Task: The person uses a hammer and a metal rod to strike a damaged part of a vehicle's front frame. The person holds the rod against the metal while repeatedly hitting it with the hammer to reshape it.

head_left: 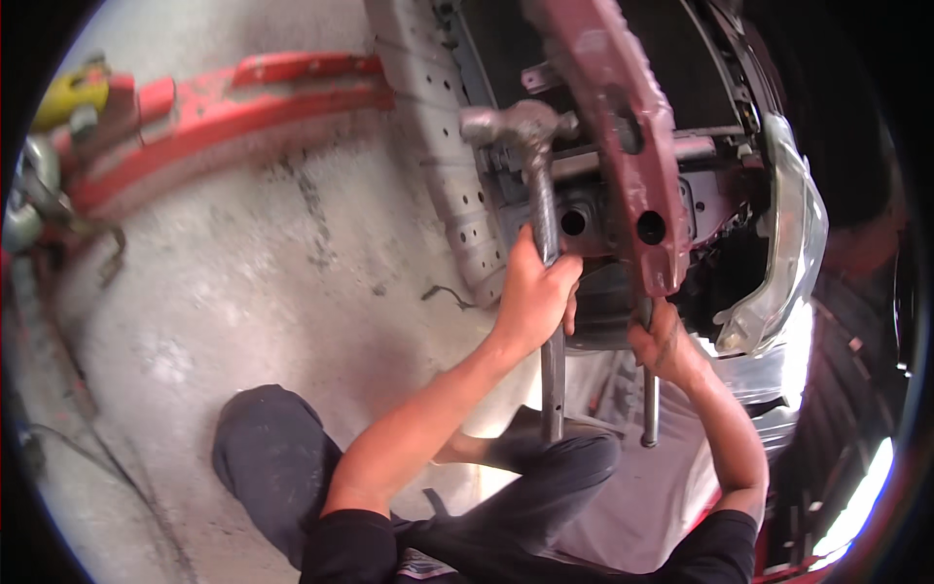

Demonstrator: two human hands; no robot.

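Note:
My left hand (535,292) is closed round the long metal handle of a hammer (520,127), held upright in the picture with its head at the top. My right hand (666,341) grips a steel bar (651,409) at the lower end of a maroon metal beam (647,175), where the bar's upper part is hidden. The beam crosses the exposed front of a car. A grey plate with a large round hole (545,219) lies behind the hammer handle, and a perforated metal panel (472,214) runs along its left.
A red steel frame (243,97) with a yellow part (73,97) stands at upper left on the concrete floor (224,282), near cables. A clear lamp housing (788,224) and dark glossy bodywork (856,389) are at right. My bent legs (272,457) are below.

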